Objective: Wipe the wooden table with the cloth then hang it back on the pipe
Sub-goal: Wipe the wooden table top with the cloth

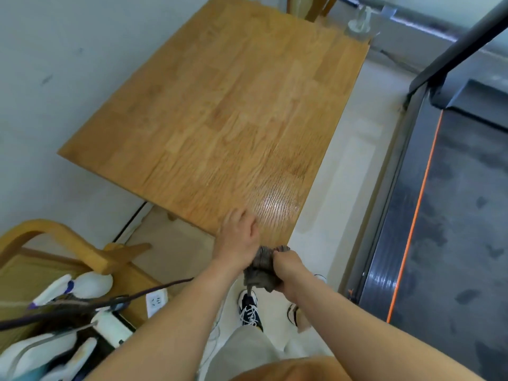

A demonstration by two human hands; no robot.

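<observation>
The wooden table fills the middle of the view, with damp wipe streaks and a glossy patch near its near right corner. A bunched grey-brown cloth hangs just off that corner, over the floor. My right hand is closed around the cloth from the right. My left hand rests at the table's near edge and touches the cloth's left side; whether it grips the cloth I cannot tell. No pipe for hanging is clearly in view.
A wooden chair with white items and a cable stands at the lower left, beside a white power strip. A treadmill with an orange stripe runs along the right. A white wall is on the left. My shoes are below the cloth.
</observation>
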